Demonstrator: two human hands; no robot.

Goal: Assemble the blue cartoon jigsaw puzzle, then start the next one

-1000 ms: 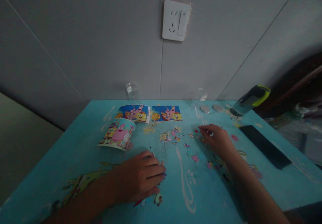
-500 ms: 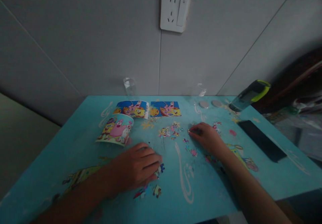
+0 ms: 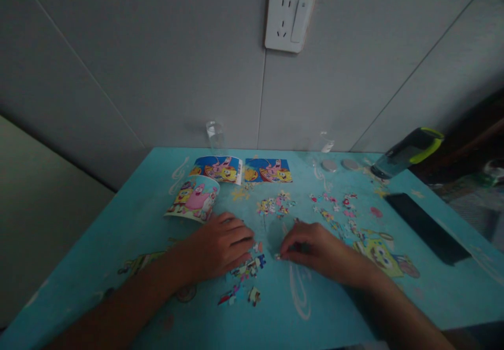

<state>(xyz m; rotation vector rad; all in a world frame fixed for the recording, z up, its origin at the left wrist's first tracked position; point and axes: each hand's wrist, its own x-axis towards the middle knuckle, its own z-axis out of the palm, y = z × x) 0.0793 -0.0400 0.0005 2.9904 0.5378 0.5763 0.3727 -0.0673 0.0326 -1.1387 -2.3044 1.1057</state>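
A small jigsaw puzzle piece [image 3: 277, 256] is pinched between the thumb and forefinger of my right hand [image 3: 315, 247], just above the tabletop. My left hand [image 3: 222, 245] rests on the table with fingers loosely bent and slightly apart; its fingertips touch or lie close to a partly joined cluster of puzzle pieces [image 3: 250, 268]. What is under that palm is hidden. Nearer me lie a few loose pieces [image 3: 254, 296]. Beyond my hands is a group of pieces [image 3: 271, 204], and more pieces [image 3: 334, 208] are scattered to the right.
A curled cartoon picture sheet [image 3: 197, 198] and two picture cards [image 3: 218, 169] lie at the back left. Clear plastic tubes [image 3: 216, 135] and grey round lids [image 3: 329, 165] stand near the wall. On the right are a bottle [image 3: 401, 153] and a dark flat object [image 3: 427, 226].
My right hand has come back toward me and left, nearer my left hand, with the piece in its fingertips. My left hand has shifted slightly, uncovering more joined pieces. The camera view has turned a little left.
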